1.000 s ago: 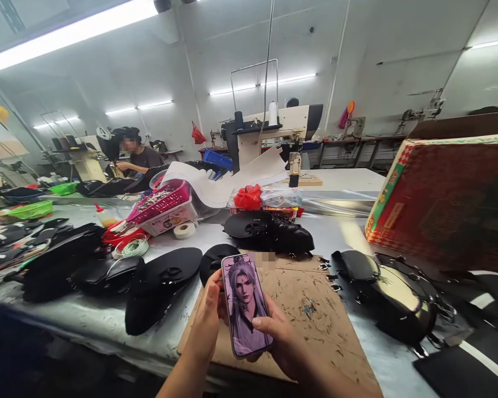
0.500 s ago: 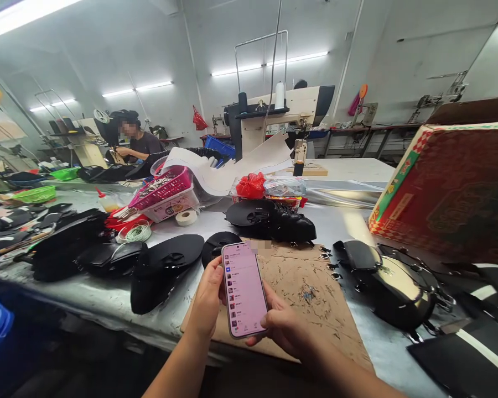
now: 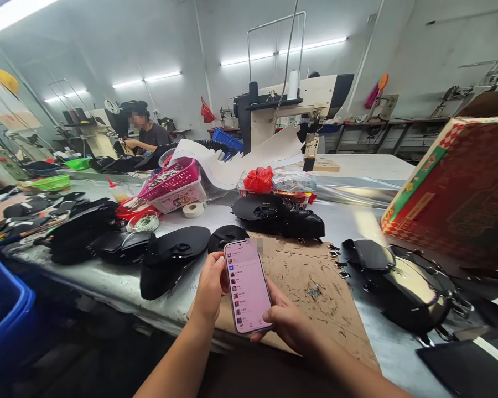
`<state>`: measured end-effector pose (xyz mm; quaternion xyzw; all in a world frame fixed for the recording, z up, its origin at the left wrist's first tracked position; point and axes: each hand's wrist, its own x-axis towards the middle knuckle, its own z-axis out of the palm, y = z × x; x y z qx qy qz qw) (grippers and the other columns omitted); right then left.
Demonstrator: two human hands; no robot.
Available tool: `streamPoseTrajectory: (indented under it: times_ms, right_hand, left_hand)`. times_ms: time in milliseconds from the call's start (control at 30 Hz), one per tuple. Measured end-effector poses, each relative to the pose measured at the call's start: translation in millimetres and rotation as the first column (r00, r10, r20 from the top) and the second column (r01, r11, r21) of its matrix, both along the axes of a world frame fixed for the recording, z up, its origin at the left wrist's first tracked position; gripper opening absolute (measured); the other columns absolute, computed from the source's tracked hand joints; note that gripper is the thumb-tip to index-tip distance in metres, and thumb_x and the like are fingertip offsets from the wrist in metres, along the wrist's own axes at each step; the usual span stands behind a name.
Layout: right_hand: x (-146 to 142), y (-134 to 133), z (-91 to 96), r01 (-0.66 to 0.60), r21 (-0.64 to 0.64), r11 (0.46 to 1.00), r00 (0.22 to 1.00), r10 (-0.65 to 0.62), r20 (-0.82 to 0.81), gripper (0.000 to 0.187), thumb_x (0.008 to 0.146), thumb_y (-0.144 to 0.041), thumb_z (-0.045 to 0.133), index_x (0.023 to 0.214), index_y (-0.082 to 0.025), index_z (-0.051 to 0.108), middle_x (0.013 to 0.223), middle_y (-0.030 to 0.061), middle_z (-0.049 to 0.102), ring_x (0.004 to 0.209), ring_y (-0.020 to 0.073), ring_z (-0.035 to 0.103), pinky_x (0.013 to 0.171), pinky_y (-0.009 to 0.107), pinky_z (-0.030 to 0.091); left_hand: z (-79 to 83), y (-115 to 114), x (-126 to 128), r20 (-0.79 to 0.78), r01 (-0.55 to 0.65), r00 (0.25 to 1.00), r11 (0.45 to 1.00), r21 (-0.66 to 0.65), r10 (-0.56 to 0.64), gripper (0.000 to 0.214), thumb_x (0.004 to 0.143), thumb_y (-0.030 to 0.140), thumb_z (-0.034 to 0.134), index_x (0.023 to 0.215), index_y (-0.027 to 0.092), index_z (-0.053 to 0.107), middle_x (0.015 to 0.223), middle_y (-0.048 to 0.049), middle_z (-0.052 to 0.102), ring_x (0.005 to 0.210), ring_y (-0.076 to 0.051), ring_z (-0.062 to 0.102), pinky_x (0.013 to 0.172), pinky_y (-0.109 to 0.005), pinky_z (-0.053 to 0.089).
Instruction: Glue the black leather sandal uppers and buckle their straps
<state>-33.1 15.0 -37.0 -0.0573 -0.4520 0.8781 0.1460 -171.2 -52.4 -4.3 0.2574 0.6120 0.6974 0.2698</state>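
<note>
One metal-topped table spans the workshop, with a large red carton standing tilted in view at right, its contents out of sight behind the printed side. Beyond the near clutter stands a sewing machine; at lower left, a blue bin shows chiefly its rim and inner wall. A scarred cardboard sheet lies at the table's near edge. Farther back, a white printed tub supports a slanted magenta basket of small, metallic-looking pieces; what the tub holds is hidden. Beside them, a red-tipped squeeze bottle contains something amber. The left hand grips the upper left side of a phone, while the right hand clasps its lower right corner, the handset held up in front of the cardboard's left part. Browsing a list on the lit screen appears to be the step in hand; any tap would call for a steady left grip and a free right thumb, now at the screen's bottom corner, contact uncertain.
</note>
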Motion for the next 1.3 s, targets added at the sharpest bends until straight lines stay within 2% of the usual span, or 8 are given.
streamPoseTrajectory:
  times_ms: [133, 467, 800, 967, 1067, 1133, 1233, 1300]
  right_hand:
    - [-0.2, 1.5, -0.8, 0.016, -0.010, 1.000, 1.000, -0.016, 0.020, 0.073, 0.052, -0.013, 0.054, 0.123, -0.022, 0.039, 0.101, 0.0053, 0.058, 0.074, 0.0181, 0.060, 0.047, 0.022, 0.053]
    - [-3.0, 1.2, -9.1, 0.054, 0.072, 0.996, 0.998, -0.055, 0.019, 0.072, 0.061, -0.024, 0.071, 0.124, -0.024, 0.036, 0.103, 0.0070, 0.059, 0.073, 0.0178, 0.061, 0.045, 0.019, 0.052]
    - [-4.2, -1.4, -4.7, 0.053, -0.158, 0.986, 0.999, -0.052, 0.014, 0.069, 0.065, -0.030, 0.065, 0.126, -0.020, 0.035, 0.105, 0.0107, 0.058, 0.077, 0.0202, 0.061, 0.046, 0.022, 0.052]
    - [5.9, 6.3, -10.1, 0.142, -0.035, 0.989, 0.987, -0.138, 0.086, 0.069, 0.069, -0.038, 0.067, 0.128, -0.024, 0.035, 0.103, 0.0088, 0.055, 0.084, 0.0208, 0.059, 0.047, 0.023, 0.052]
    - [19.3, 14.3, -27.8, 0.228, 0.020, 0.973, 0.959, -0.228, 0.166, 0.068, 0.068, -0.043, 0.069, 0.126, -0.025, 0.037, 0.102, 0.0082, 0.053, 0.085, 0.0200, 0.058, 0.049, 0.022, 0.051]
    - [26.4, 19.4, -45.7, 0.254, 0.035, 0.967, 0.941, -0.255, 0.221, 0.068, 0.064, -0.048, 0.071, 0.121, -0.025, 0.042, 0.100, 0.0078, 0.053, 0.082, 0.0195, 0.058, 0.046, 0.021, 0.049]
    - [30.2, 24.2, -68.4, 0.249, 0.093, 0.964, 0.920, -0.265, 0.288, 0.067, 0.059, -0.057, 0.072, 0.113, -0.024, 0.049, 0.097, 0.0078, 0.053, 0.079, 0.0196, 0.058, 0.045, 0.021, 0.046]
    - [29.3, 25.2, -72.4, 0.255, 0.179, 0.950, 0.910, -0.298, 0.287, 0.062, 0.060, -0.058, 0.070, 0.108, -0.023, 0.054, 0.097, 0.0079, 0.054, 0.080, 0.0192, 0.057, 0.049, 0.022, 0.046]
  left_hand:
    - [-0.3, 0.3, -0.3, -0.013, 0.004, 1.000, 1.000, -0.007, -0.005, 0.029, 0.074, 0.045, 0.049, 0.085, 0.018, 0.052, 0.052, 0.0057, 0.048, 0.045, -0.009, 0.038, 0.041, -0.019, 0.029]
    - [1.4, 0.4, 2.5, 0.009, 0.025, 1.000, 1.000, -0.013, -0.025, 0.032, 0.074, 0.047, 0.052, 0.087, 0.018, 0.054, 0.054, 0.0049, 0.051, 0.047, -0.009, 0.040, 0.042, -0.019, 0.030]
    - [4.8, -2.8, -4.0, 0.206, 0.217, 0.959, 0.973, -0.084, -0.196, 0.050, 0.065, 0.040, 0.066, 0.106, 0.016, 0.053, 0.065, -0.0016, 0.064, 0.050, -0.012, 0.055, 0.044, -0.021, 0.040]
    - [25.2, 6.8, -52.0, 0.213, 0.164, 0.967, 0.980, -0.112, -0.138, 0.035, 0.065, 0.024, 0.070, 0.097, 0.013, 0.060, 0.069, -0.0041, 0.067, 0.052, -0.011, 0.057, 0.047, -0.020, 0.043]
    - [43.1, 28.2, -103.8, 0.184, 0.044, 0.983, 0.988, -0.149, -0.016, 0.019, 0.074, 0.018, 0.063, 0.093, 0.013, 0.059, 0.072, -0.0020, 0.065, 0.056, -0.011, 0.058, 0.052, -0.022, 0.047]
    - [48.9, 50.1, -138.6, 0.164, -0.056, 0.982, 0.977, -0.203, 0.091, 0.016, 0.084, 0.024, 0.055, 0.094, 0.013, 0.058, 0.077, -0.0010, 0.062, 0.058, -0.010, 0.057, 0.053, -0.025, 0.048]
    - [43.5, 86.9, -178.5, 0.142, -0.204, 0.957, 0.934, -0.294, 0.254, 0.022, 0.086, 0.030, 0.052, 0.100, 0.013, 0.056, 0.090, -0.0039, 0.061, 0.070, -0.013, 0.059, 0.060, -0.029, 0.052]
    - [33.4, 108.1, -194.4, 0.127, -0.280, 0.932, 0.896, -0.345, 0.340, 0.026, 0.086, 0.030, 0.053, 0.106, 0.014, 0.055, 0.100, -0.0061, 0.059, 0.079, -0.016, 0.060, 0.067, -0.033, 0.052]
